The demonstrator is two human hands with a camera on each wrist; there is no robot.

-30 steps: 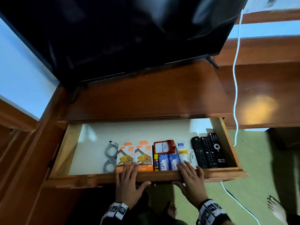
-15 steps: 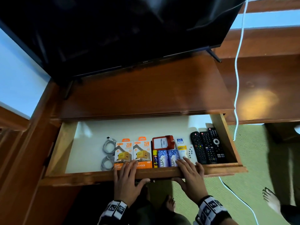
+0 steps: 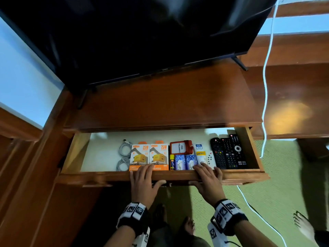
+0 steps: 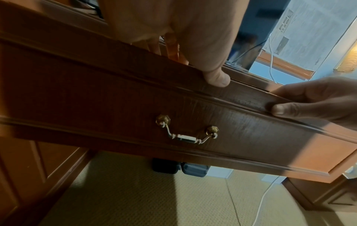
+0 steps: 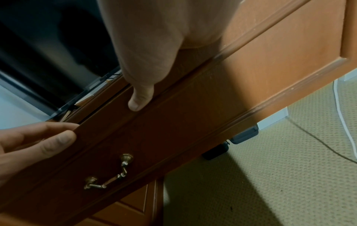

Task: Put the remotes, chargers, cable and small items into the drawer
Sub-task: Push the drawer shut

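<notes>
The wooden drawer stands partly open under the desk top. Inside, from left to right, lie a grey coiled cable, two orange charger boxes, a red card holder, blue packets, a small white remote and three black remotes. My left hand and right hand both grip the drawer's front board, fingers over its top edge and thumbs on its face. The wrist views show the left thumb and right thumb pressed on the board above the brass handle.
A large black TV stands on the desk top above the drawer. A white cord hangs at the right and runs over the green carpet. Bare feet show at the lower right. Wooden cabinet panels are on the left.
The drawer has slid inward under the desk top, so less of its white floor shows. Both hands kept their grip on the front board and moved with it.
</notes>
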